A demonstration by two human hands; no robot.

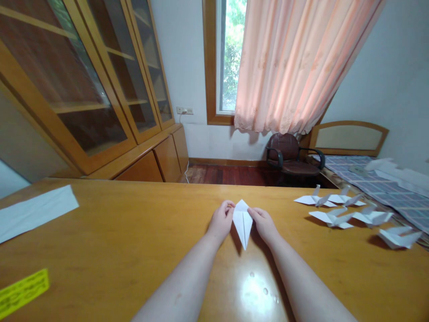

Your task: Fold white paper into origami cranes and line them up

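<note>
Beyond the desk [134, 210], you have a brown armchair [284, 154] under pink curtains [295, 62], near a glass-doored cabinet [117, 62].

The walls [191, 67] are pale. Daylight enters through the window [231, 53] beside a pink curtain [288, 62]. A brown chair [286, 154] stands on the reddish wooden floor [224, 174].

A kite-shaped piece of folded white paper [240, 220] is held over a glossy wooden tabletop [134, 232], centre seam upward, long point nearest.
</note>
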